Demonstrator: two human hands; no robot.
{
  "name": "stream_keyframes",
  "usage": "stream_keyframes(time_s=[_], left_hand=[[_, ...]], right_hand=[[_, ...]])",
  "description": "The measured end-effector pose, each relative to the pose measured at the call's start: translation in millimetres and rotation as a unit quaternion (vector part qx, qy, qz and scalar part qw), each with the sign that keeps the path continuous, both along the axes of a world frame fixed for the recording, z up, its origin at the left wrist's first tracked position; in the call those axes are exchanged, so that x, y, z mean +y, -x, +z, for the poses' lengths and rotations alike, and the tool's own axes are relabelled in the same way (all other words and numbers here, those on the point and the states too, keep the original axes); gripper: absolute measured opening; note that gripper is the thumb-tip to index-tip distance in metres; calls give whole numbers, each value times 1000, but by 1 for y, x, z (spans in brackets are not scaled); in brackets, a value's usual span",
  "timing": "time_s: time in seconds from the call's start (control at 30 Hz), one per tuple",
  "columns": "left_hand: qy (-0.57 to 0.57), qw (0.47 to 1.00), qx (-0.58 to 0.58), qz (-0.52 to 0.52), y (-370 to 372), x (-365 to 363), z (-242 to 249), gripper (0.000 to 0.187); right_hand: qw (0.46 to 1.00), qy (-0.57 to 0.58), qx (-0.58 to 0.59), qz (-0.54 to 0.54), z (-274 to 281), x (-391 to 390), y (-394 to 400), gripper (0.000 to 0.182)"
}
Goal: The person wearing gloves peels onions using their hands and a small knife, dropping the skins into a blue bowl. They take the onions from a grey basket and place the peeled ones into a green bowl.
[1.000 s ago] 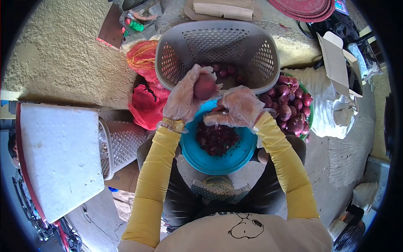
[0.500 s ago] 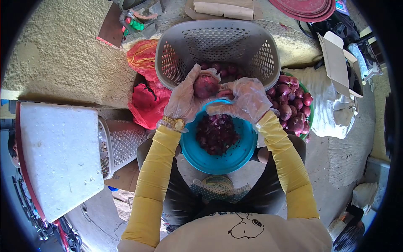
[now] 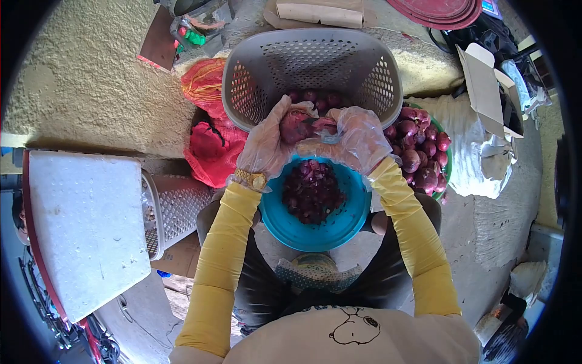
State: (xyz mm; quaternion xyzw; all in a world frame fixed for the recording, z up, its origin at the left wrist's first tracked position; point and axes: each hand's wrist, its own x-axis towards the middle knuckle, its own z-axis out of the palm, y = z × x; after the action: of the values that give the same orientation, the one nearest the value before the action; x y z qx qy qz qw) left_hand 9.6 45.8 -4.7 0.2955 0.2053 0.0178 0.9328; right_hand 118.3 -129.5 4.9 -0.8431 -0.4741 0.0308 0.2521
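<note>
My left hand [image 3: 267,142], in a clear plastic glove, is wrapped round a red onion [image 3: 295,125] above the basin. From the right, my gloved right hand [image 3: 362,142] meets it, thumb and fingers closed on a dark red strip of onion skin [image 3: 325,125] at the onion's side. Just below both hands is a blue basin [image 3: 276,217] with a heap of dark purple onion skins and pieces [image 3: 313,193] in it. Behind the hands, a grey perforated basket [image 3: 309,37] holds several red onions [image 3: 332,100] at its bottom.
A green-rimmed container [image 3: 451,159] piled with red onions [image 3: 426,148] stands right of the basin. Red mesh sacks [image 3: 209,151] lie to the left, near a white foam board [image 3: 88,224] and a lattice basket [image 3: 179,206]. An open cardboard box [image 3: 485,91] sits at the upper right.
The right hand has drawn slightly up and closer to the onion, and the dark red strip now shows more between the hands. The left hand keeps its hold.
</note>
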Motion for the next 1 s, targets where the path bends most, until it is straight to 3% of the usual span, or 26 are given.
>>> stream_keyframes(time_s=[0.2,0.37,0.6,0.67,1.0], left_hand=[[4,1000,-6,-4,0,0,-2,46],[37,999,-32,-2,1,2,-6,49],[24,999,-16,-14,1,2,-4,46],[23,999,-18,-24,0,2,-3,46],[-41,998,-18,-53,-2,3,-10,45]], right_hand=[[1000,12,24,7,-1,0,0,71],[999,19,26,-10,1,0,1,86],[1000,3,20,-12,-3,-1,-1,86],[1000,-5,-3,0,-2,-1,-1,77],[999,25,9,20,-1,0,-2,72]])
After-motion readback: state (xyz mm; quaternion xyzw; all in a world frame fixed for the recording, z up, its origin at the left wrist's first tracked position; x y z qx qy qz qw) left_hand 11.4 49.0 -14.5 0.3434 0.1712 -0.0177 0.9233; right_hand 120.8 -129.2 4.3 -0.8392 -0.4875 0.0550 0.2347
